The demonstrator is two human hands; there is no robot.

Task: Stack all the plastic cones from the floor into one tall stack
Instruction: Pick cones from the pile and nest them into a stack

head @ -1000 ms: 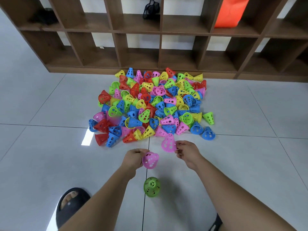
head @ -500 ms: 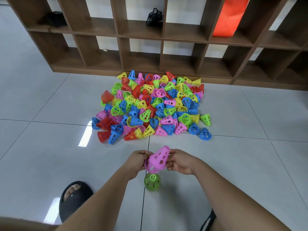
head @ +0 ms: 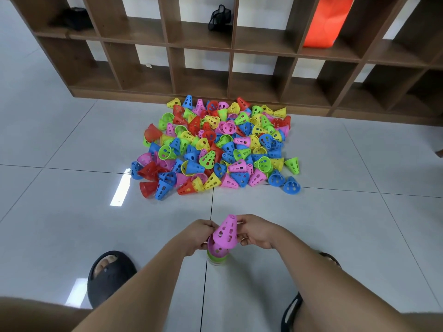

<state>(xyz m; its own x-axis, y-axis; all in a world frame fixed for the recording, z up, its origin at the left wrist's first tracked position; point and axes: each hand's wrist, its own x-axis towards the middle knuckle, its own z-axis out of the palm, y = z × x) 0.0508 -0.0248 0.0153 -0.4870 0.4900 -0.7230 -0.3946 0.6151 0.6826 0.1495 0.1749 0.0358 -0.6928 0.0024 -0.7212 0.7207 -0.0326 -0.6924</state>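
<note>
Pink plastic low in the middle of the view: upper pink cone point(head: 226, 232), perforated, tilted with tip up and away, wide end seated over lower pink cone point(head: 217, 249). Pinched on its right side by right hand point(head: 257, 232), fingers point(head: 242, 222) curled against the wall near the tip, thumb lower by the rim. Flanked on the other side by left hand point(head: 200, 236), likewise curled, gripping the lower pink cone at its left edge, fingertips touching the upper one's side. Directly beneath both, green cone point(head: 217, 259) standing on the white tiled floor point(head: 72, 224), beside a grout line; touching the lower pink cone or just under it, cannot tell. Farther off, well apart from the hands, pile of cones point(head: 215, 144) in red, blue, yellow, green and pink, lying every way on the floor, close to the foot of a brown wooden shelf unit point(head: 230, 46). On the shelf unit, orange bag point(head: 327, 22) at upper right, plus 2 dark items in other compartments, too small to identify. Near the bottom edge, left slipper point(head: 107, 276), black, beside the left forearm, and right slipper point(head: 291, 312), partly hidden behind the right forearm.
</note>
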